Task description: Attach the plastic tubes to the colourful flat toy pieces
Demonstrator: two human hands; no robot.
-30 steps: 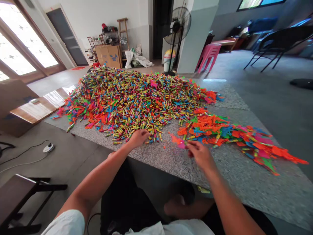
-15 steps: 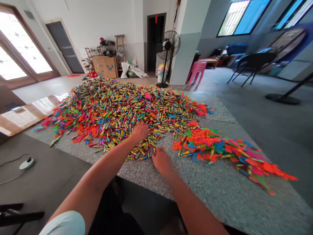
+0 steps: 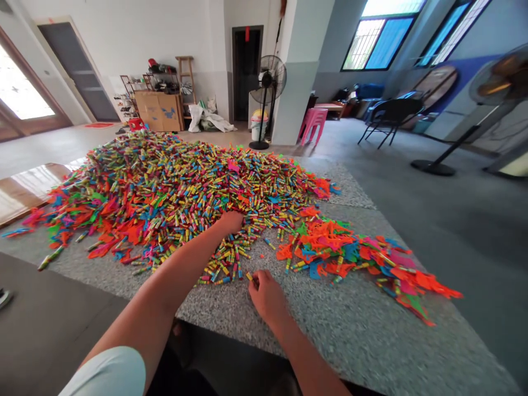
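Observation:
A big heap of small striped tubes point(image 3: 198, 181), mostly yellow with blue, red and green, covers much of the speckled stone table point(image 3: 330, 324). My left hand point(image 3: 231, 221) reaches into the front of the heap, its fingers hidden from view. Nearer to me, my right hand point(image 3: 266, 294) is closed just above the stone, with a small yellow tube point(image 3: 249, 276) pinched at its fingertips. Several loose tubes lie just left of it. To its right spreads a smaller pile of flat orange, pink, blue and green plastic pieces point(image 3: 325, 239), with some tubes mixed in.
More flat coloured pieces point(image 3: 132, 231) lie along the heap's left front. Behind the table stand a floor fan point(image 3: 267, 82), pink stools point(image 3: 314, 124) and a cardboard box point(image 3: 159, 110). A black chair point(image 3: 391, 115) and another fan point(image 3: 466, 132) are at the right.
The view has swung to the right. My right hand has drawn back slightly from the heap's front edge, and a yellow tube now shows at its fingertips. My left hand stays at the heap.

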